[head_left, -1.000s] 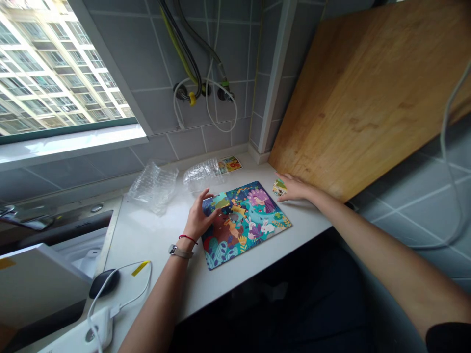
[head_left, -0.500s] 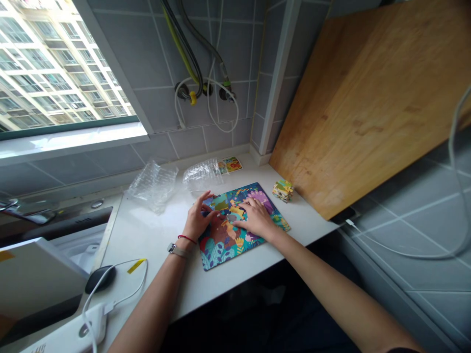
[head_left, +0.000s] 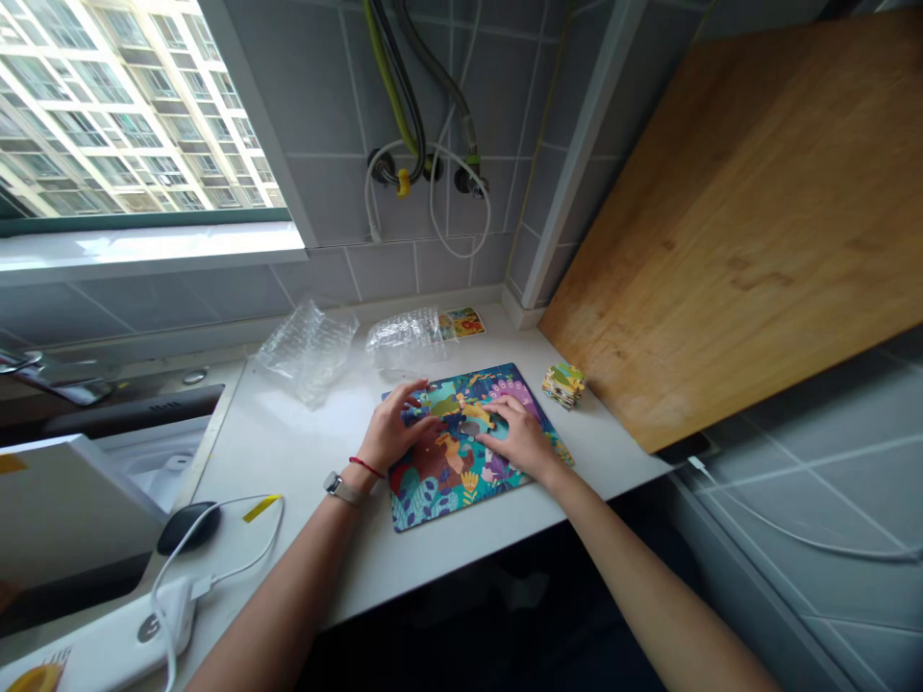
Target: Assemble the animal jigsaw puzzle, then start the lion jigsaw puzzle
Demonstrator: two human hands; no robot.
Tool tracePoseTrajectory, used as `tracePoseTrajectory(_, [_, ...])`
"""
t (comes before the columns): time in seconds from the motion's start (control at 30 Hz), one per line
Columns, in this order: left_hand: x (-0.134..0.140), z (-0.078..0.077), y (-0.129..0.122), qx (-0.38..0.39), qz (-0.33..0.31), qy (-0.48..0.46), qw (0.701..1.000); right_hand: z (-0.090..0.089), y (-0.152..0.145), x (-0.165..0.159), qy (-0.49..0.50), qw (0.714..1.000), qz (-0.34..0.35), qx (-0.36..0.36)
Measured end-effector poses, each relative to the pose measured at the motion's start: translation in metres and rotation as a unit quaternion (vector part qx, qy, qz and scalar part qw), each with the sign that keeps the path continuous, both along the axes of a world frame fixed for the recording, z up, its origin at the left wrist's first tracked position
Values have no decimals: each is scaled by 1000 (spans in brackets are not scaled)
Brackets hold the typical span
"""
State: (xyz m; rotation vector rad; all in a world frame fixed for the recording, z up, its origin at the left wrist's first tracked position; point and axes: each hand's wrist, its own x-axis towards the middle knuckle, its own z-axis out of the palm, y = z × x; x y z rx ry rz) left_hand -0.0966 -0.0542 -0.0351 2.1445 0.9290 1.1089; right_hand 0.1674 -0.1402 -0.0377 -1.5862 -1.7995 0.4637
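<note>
On the white counter lies a colourful jigsaw puzzle [head_left: 436, 490] with animals and plants in its picture. A yellow puzzle piece [head_left: 477, 419] is between the thumb and fingers of my right hand [head_left: 523, 437], over the upper middle of the puzzle. Whether the piece sits flat or tilted is hard to make out. My left hand [head_left: 393, 428] rests at the puzzle's left side, thumb and fingers apart, the thumb reaching over the picture. A small stack of puzzle pieces [head_left: 563, 384] stands to the right of the puzzle.
Crumpled clear bubble wrap [head_left: 310, 351] and a second clear wrap [head_left: 408, 341] lie behind the puzzle, near a small picture card [head_left: 462, 323]. A large wooden board [head_left: 735, 231] leans at right. At left are a sink [head_left: 144, 471], a black mouse [head_left: 188, 529] and a white cabled device [head_left: 108, 639].
The view has shifted a little. My right hand has moved slightly right on the puzzle, and the yellow piece shows more clearly between its fingers. My left hand stays at the puzzle's left side.
</note>
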Motion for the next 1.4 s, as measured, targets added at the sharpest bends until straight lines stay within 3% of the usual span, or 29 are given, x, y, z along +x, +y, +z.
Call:
tracePoseTrajectory(0.17, [-6,6,-21,-9,-78,61,995,5,-1,24,21,998,-8,61])
tracePoseTrajectory(0.33, [-10,-1,-39,31,-128,134,982,15,20,24,72,996,49,29])
tracePoseTrajectory(0.47, [-15,0,-37,16,-80,107,991,18,42,2,4,986,163,-24])
tracePoseTrajectory(0.57, [-18,2,-33,12,-44,91,995,15,50,-7,-23,978,198,-55])
tracePoseTrajectory(0.77, [-15,-4,-36,45,-87,147,984,10,51,-5,-22,977,200,-64])
tracePoseTrajectory(1.0, [-16,-12,-41,57,-87,216,971,10,48,-5,-26,976,207,-56])
tracePoseTrajectory(1.4, [-15,-15,-42,37,-70,216,973,11,45,-12,-30,979,198,-35])
